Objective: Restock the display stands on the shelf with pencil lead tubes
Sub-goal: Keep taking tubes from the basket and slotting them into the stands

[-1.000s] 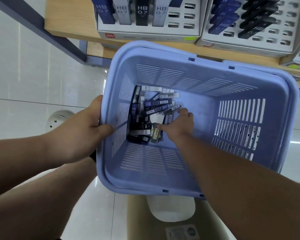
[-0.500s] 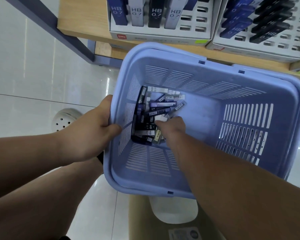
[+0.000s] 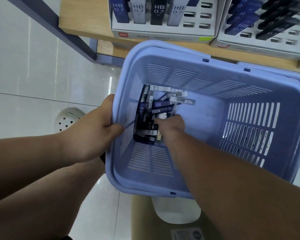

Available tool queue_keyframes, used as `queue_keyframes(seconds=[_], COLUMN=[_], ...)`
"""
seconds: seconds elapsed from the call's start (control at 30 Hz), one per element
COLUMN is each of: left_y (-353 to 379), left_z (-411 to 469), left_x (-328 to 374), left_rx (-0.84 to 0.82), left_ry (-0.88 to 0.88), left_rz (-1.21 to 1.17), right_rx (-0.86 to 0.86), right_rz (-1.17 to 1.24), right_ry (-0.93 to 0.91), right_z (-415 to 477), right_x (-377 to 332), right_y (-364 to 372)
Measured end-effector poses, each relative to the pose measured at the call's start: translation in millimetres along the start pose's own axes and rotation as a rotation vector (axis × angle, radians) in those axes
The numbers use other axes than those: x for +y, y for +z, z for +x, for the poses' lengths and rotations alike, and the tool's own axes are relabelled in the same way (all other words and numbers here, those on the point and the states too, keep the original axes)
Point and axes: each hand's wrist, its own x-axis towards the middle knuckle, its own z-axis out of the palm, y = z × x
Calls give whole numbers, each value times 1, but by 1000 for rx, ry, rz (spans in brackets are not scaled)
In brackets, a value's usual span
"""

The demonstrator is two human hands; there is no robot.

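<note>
While the left hand (image 3: 93,134) grips the left rim of the light blue basket (image 3: 197,78), its thumb is hooked over the edge onto the slotted inside wall and its other fingers are hidden under the outside. The right hand (image 3: 171,125) reaches down into the basket, knuckles up, with its fingers curled together and their tips buried in the heap of pencil lead tubes (image 3: 151,110). Whether they pinch a tube I cannot tell, as the tips are hidden. The tubes lie jumbled in the basket's near-left corner, dark blue, black and pale ones crossing each other, several marked HB 0.7. A few pale ones lie at the far edge of the heap, just beyond the right hand.

Above the basket, a wooden shelf (image 3: 87,19) carries two white display stands side by side. The left display stand (image 3: 163,34) holds four tubes upright in its left slots, blue, pale, black and pale, and the slots to their right show no tubes. The right display stand (image 3: 267,47) holds slanted rows of blue and black tubes, blurred.

Below the left forearm is a pale tiled floor (image 3: 33,75), where a round white object with holes (image 3: 68,120) sits. A cardboard box (image 3: 142,222) stands under the near edge of the basket
</note>
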Motion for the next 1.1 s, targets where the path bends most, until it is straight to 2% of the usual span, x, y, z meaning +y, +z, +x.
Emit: queue_keyframes(seconds=[0.27,0.47,0.67,0.8,0.87,0.97,1.1], left_y=[0,1,1,1,0,2,2], left_z=[0,0,0,0,-1,-1,-1], left_x=[0,0,-1,-4,-4,-3,-1], left_rx=[7,9,0,1,1,5,10], left_ry=[11,17,17,27,40,59,90], left_rz=[6,-7,-10,-12,-18,-39,-5], right_rx=[-106,-111,-96,-37,-19,-89,-110], right_rz=[51,169,669,766,723,690,686], right_ry=[-23,-31,234,348,322,201,176], right_z=[-2,-2,3,7,11,14,13], right_x=[-5,6,4,-17,-25,-40,-56], right_y=[-6,-12,-36,-39,-37,-36,-28])
